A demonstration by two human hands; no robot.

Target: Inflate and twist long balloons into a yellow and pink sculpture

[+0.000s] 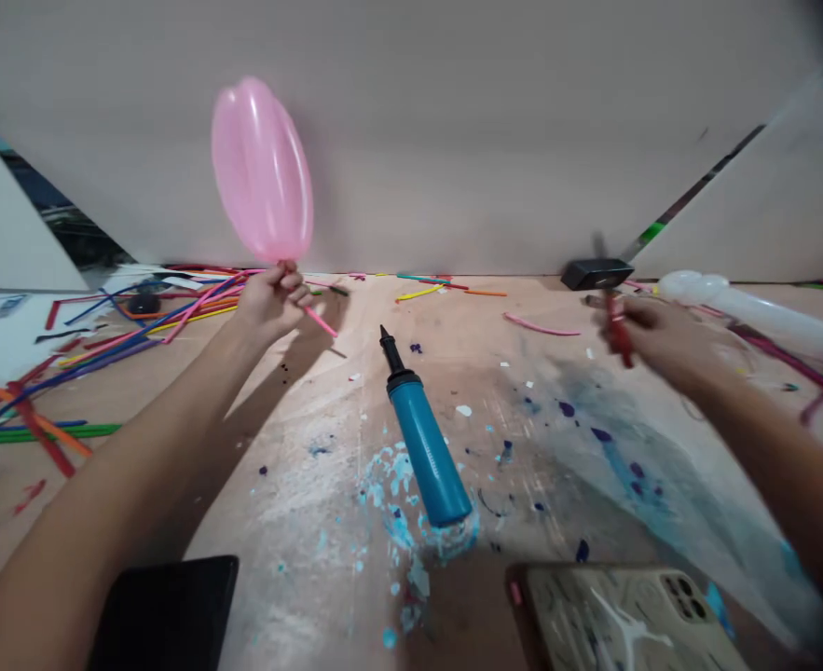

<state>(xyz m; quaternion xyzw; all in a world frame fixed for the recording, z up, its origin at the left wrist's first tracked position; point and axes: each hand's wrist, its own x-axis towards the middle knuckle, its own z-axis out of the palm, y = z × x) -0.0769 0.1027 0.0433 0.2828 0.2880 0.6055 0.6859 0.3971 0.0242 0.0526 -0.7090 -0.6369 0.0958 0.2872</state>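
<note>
My left hand (271, 300) is closed round the neck of an inflated pink balloon (262, 171), which stands up in front of the wall, with a thin pink tail sticking out below the fingers. My right hand (663, 340) is smeared by motion at the right and pinches a limp red uninflated balloon (619, 337). Between my arms a teal hand pump (421, 436) with a black nozzle lies on the paint-stained wooden table (299, 522).
Several long uninflated balloons (103, 345) in many colours lie scattered at the left and along the wall. A white inflated balloon (747, 308) and a small black box (596, 273) sit at the right. A phone (627, 620) and a black flat thing (166, 610) lie at the near edge.
</note>
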